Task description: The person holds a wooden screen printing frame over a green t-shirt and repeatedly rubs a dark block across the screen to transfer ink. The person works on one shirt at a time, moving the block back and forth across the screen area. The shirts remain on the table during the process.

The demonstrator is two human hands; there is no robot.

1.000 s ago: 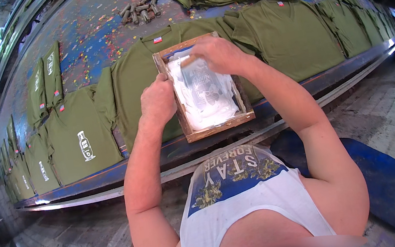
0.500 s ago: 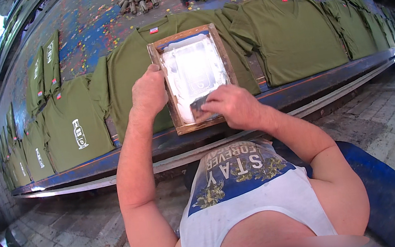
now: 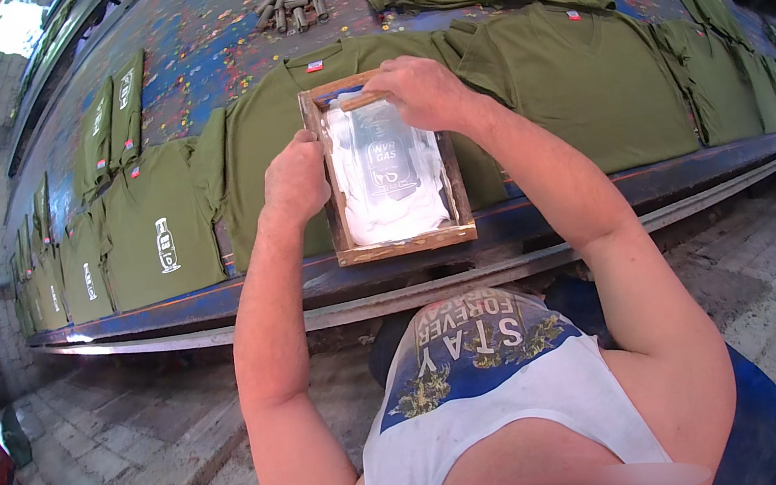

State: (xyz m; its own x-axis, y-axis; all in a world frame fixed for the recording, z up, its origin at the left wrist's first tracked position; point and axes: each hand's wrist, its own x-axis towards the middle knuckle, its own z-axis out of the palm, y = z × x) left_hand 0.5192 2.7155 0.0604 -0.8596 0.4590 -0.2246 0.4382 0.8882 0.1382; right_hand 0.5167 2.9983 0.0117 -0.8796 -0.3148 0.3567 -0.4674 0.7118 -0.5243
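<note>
A wooden-framed printing screen (image 3: 408, 244) lies on a spread olive-green T-shirt (image 3: 261, 111). White ink (image 3: 397, 219) coats the mesh around a bottle-shaped stencil with lettering. My left hand (image 3: 297, 178) is closed on the frame's left rail. At the far end of the screen, my right hand (image 3: 427, 93) grips a squeegee (image 3: 362, 100), whose wooden edge shows beside the fingers. The hand hides the rest of the squeegee and part of the frame's far right corner.
To the left lies a green shirt (image 3: 168, 263) with a white bottle print. An unprinted shirt (image 3: 580, 91) is on the right. Several dark cylinders (image 3: 295, 5) sit on the paint-spotted table (image 3: 211, 44) at the back. A metal rail (image 3: 594, 223) runs along the near edge.
My right hand has moved the squeegee from the near end of the screen to its far end. The stencil lettering now shows more clearly. My left hand stays on the frame.
</note>
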